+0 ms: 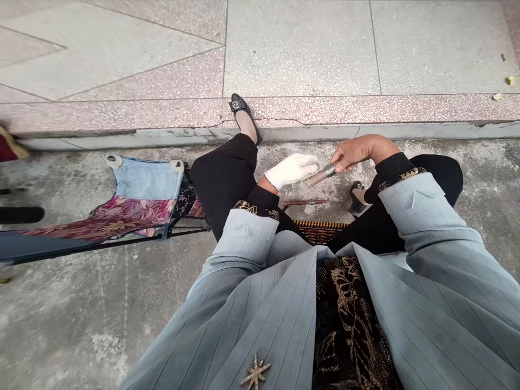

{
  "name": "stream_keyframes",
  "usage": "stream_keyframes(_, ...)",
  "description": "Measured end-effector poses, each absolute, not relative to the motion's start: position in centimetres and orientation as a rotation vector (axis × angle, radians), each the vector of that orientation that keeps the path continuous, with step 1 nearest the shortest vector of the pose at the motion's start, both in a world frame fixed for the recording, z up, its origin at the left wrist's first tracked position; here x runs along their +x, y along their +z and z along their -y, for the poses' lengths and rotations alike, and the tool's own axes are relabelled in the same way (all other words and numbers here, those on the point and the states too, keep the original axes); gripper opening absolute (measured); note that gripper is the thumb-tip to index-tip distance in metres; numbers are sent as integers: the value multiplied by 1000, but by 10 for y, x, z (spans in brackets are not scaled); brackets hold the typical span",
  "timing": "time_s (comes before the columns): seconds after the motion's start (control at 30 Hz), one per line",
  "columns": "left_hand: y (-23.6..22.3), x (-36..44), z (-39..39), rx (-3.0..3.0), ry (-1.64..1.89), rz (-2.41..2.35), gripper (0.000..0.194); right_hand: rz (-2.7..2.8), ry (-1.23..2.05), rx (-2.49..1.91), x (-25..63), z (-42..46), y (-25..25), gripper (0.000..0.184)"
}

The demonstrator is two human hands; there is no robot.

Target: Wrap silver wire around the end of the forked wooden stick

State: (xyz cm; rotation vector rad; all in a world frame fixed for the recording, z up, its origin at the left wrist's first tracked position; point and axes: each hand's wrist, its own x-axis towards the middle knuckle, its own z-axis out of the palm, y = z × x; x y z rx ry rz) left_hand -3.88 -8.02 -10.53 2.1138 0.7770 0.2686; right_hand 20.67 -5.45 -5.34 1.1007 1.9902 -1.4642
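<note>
I sit with my legs apart, in black trousers and a grey pinstriped jacket. My left hand (pixel 293 169), in a white glove, is curled next to the lower end of a short brown stick-like tool with a silver band (pixel 322 175); whether it grips it I cannot make out. My bare right hand (pixel 357 151) pinches the tool's banded upper end. Both hands hover between my knees above the concrete. A thin reddish rod (pixel 304 202) lies on the ground below them.
A folding cloth stool (pixel 134 208) with floral fabric stands to my left. The woven edge of my seat (pixel 320 230) shows between my legs. A raised terrazzo step (pixel 162 116) runs across ahead, with my left shoe (pixel 244 111) resting on it.
</note>
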Motion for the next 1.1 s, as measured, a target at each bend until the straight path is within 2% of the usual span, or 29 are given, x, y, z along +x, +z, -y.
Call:
stream_keyframes(0.27, -118, -40, 74, 1919, 372, -777, 39, -1904, -1838, 980, 216, 55, -53, 54)
stream_keyframes(0.43, -134, -27, 77, 1623, 532, -864, 44, -2145, -1934, 1274, 218, 60, -39, 59)
stream_keyframes(0.6, -133, -24, 82, 1529, 538, -770, 39, -2279, -1704, 1757, 216, 60, -33, 54)
stream_keyframes(0.8, -131, -27, 83, 1633, 464, -794, 29, -2214, -1620, 1922, 208, 56, -47, 52)
stream_keyframes(0.9, -130, -26, 85, 1751, 429, -834, 31, -2129, -1353, 2016, 203, 54, -47, 49)
stream_keyframes(1.0, -129, -27, 86, 1900, 344, -889, 33, -2039, -1006, 1884, 199, 53, -46, 38)
stream_keyframes(1.1, -128, -29, 86, 2038, 281, -878, 33, -1984, -944, 1599, 197, 55, -50, 29)
